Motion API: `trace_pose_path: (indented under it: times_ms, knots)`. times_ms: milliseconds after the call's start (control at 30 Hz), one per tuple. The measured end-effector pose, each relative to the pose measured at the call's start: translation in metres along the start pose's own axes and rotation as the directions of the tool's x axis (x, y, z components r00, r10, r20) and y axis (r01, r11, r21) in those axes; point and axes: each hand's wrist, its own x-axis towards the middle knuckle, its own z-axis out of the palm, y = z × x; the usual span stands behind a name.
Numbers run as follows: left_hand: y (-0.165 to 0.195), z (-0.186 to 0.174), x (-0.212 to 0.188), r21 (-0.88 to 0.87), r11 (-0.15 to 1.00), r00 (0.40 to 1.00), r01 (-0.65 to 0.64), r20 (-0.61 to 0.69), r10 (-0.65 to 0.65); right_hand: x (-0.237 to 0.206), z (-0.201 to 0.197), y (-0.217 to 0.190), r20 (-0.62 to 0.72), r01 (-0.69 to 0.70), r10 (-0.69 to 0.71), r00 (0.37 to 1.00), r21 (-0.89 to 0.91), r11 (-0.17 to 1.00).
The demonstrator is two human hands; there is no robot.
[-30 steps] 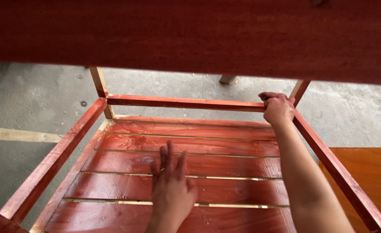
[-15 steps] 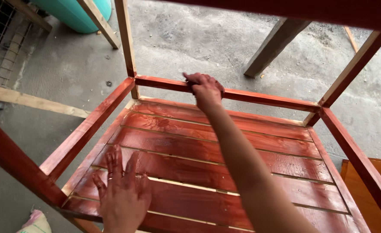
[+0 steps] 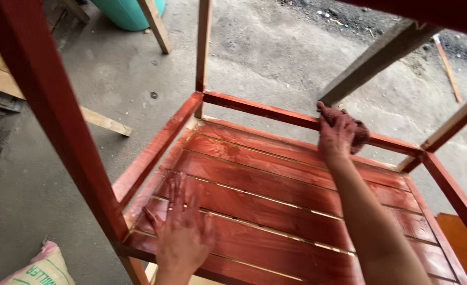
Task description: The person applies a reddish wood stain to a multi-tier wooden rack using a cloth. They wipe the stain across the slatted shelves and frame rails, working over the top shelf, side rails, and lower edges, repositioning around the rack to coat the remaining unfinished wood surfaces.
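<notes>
A wooden frame with a slatted shelf (image 3: 276,195) stands below me, stained glossy red-brown. My left hand (image 3: 183,229) lies flat on the near slats, fingers spread, stained with the same colour. My right hand (image 3: 336,132) reaches across to the far rail (image 3: 260,110) and grips a stained reddish rag (image 3: 357,132) pressed against that rail. A red upright post (image 3: 59,121) of the frame rises close at the left.
Bare concrete floor (image 3: 276,53) lies around the frame. A teal drum (image 3: 128,10) stands at the top left, with loose timber pieces (image 3: 104,121) beside it. A printed sack (image 3: 38,269) sits at the bottom left. An orange board (image 3: 463,248) shows at the right.
My view has swung left and down. My right hand with the rag has slid along the far rail. My left hand stays flat on the slats.
</notes>
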Motion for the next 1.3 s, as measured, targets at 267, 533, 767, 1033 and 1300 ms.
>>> trace_pose_path:
  times_ms: [267, 533, 767, 1033, 1300]
  knots:
    - [0.009, -0.020, 0.012, -0.053, 0.988, 0.967, 0.147, 0.219, -0.133, 0.075, 0.008, -0.263, 0.279, 0.118, -0.192, 0.941, 0.262, 0.958]
    - [0.000, -0.010, 0.005, -0.129, 0.974, 0.967, 0.187, 0.200, -0.159, 0.085, 0.002, -0.268, -0.056, 0.476, -0.473, 0.879, 0.087, 0.875]
    - [-0.001, -0.003, -0.001, -0.272, 0.953, 0.985, 0.137, 0.136, -0.102, 0.001, -0.024, -0.109, -0.034, 0.265, -0.263, 0.964, 0.136, 0.955]
    - [0.000, -0.018, 0.008, -0.177, 0.981, 0.992, 0.081, 0.111, -0.062, 0.060, 0.017, -0.199, -0.154, 0.538, -0.553, 0.819, -0.127, 0.833]
    - [-0.002, -0.022, 0.007, -0.277, 0.953, 0.982, 0.120, 0.172, -0.074, 0.092, 0.018, -0.309, 0.282, 0.470, -0.442, 0.852, -0.038, 0.882]
